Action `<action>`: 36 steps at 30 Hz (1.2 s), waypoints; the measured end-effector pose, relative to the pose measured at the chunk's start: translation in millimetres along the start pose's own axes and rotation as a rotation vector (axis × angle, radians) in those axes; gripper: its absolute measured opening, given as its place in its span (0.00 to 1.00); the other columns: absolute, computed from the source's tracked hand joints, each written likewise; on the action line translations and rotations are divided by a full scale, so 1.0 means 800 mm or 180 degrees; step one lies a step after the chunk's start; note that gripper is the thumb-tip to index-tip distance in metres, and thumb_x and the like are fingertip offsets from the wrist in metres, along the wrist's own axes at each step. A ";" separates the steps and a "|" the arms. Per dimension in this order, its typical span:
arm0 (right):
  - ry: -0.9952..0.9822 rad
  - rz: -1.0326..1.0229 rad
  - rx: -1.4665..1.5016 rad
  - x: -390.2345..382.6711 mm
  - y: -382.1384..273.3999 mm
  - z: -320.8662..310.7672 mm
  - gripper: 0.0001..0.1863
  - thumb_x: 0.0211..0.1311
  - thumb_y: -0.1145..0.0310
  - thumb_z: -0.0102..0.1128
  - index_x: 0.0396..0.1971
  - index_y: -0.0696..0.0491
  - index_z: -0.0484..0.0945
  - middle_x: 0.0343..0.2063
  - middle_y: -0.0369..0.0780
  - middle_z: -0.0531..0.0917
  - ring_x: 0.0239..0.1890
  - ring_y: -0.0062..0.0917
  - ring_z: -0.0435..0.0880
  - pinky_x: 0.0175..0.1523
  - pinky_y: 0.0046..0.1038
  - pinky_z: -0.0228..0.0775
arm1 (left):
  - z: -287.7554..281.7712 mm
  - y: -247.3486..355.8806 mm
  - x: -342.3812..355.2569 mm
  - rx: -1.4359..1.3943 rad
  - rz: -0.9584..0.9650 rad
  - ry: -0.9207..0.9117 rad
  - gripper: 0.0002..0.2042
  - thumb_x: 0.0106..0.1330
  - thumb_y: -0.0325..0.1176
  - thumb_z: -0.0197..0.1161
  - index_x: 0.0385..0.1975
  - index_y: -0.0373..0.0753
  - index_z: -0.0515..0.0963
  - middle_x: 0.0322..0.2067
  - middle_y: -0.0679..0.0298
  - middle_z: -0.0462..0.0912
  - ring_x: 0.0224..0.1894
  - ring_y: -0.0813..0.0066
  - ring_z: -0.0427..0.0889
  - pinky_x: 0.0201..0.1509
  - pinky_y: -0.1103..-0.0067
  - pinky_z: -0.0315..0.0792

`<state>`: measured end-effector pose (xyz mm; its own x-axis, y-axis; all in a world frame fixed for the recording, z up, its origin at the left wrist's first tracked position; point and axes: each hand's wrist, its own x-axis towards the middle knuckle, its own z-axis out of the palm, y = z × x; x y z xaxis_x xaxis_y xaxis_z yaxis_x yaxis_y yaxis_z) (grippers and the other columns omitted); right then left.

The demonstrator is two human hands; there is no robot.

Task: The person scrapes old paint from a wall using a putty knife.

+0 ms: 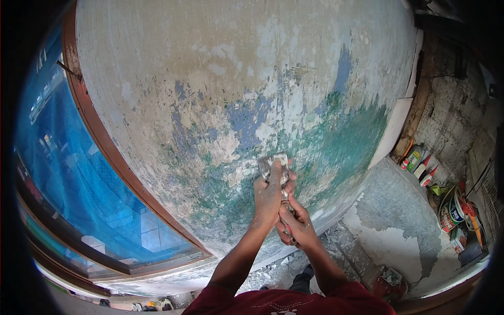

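Note:
A wide-bladed paint scraper [274, 164] rests against a wall [173, 47] whose paint is worn in patches of cream, white, blue and green. My left hand [269, 198] is closed about the scraper near its blade, with the thumb pressed along the metal and other fingers showing on the far side. Lower down, my right hand [297, 224] wraps around the handle, of which only a little reddish part shows between the fingers. Pale dust coats both hands. The blade's edge lies at the green and bare patches in the lower middle of the wall.
To the left stands a brown-framed window [107, 142] with blue sheeting behind it. Bottles [415, 157] and a paint can [451, 216] sit on a ledge at the right. Paint flakes [273, 274] litter the floor below, and a reddish bucket [389, 283] stands low on the right.

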<state>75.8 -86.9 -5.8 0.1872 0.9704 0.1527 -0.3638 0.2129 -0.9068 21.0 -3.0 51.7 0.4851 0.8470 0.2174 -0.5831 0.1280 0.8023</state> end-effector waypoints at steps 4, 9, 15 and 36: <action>-0.0104 -0.0014 -0.0145 -0.006 0.023 -0.010 0.18 0.68 0.61 0.47 0.54 0.53 0.64 0.13 0.33 0.68 0.08 0.13 0.63 0.11 0.16 0.52 | -0.017 -0.019 -0.010 0.0105 -0.0185 0.0217 0.18 0.70 0.41 0.49 0.43 0.28 0.73 0.24 0.64 0.75 0.19 0.83 0.67 0.21 0.84 0.64; -0.0115 0.0128 -0.0015 0.002 -0.013 0.005 0.17 0.68 0.62 0.46 0.52 0.53 0.64 0.13 0.33 0.67 0.08 0.14 0.63 0.11 0.17 0.53 | 0.003 0.010 0.001 0.0060 -0.0132 0.0184 0.18 0.70 0.41 0.49 0.43 0.29 0.73 0.24 0.65 0.74 0.19 0.83 0.65 0.21 0.84 0.63; -0.0084 0.0128 -0.0100 -0.011 0.009 -0.001 0.17 0.69 0.62 0.45 0.52 0.54 0.64 0.13 0.33 0.67 0.08 0.14 0.64 0.11 0.17 0.54 | -0.012 -0.011 -0.009 0.0128 -0.0133 0.0144 0.18 0.70 0.42 0.50 0.43 0.29 0.73 0.24 0.65 0.74 0.19 0.83 0.65 0.21 0.83 0.62; 0.0123 0.0264 -0.0264 -0.009 -0.009 0.012 0.16 0.68 0.61 0.47 0.50 0.54 0.66 0.14 0.33 0.68 0.08 0.14 0.65 0.11 0.18 0.54 | -0.009 0.001 -0.007 -0.0090 -0.0169 0.0137 0.19 0.70 0.42 0.49 0.43 0.29 0.73 0.24 0.64 0.74 0.19 0.84 0.66 0.21 0.84 0.64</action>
<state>68.6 -94.3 3.1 0.1953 0.9788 0.0619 -0.3031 0.1203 -0.9453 12.9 -3.7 47.2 0.4877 0.8600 0.1505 -0.5757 0.1872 0.7960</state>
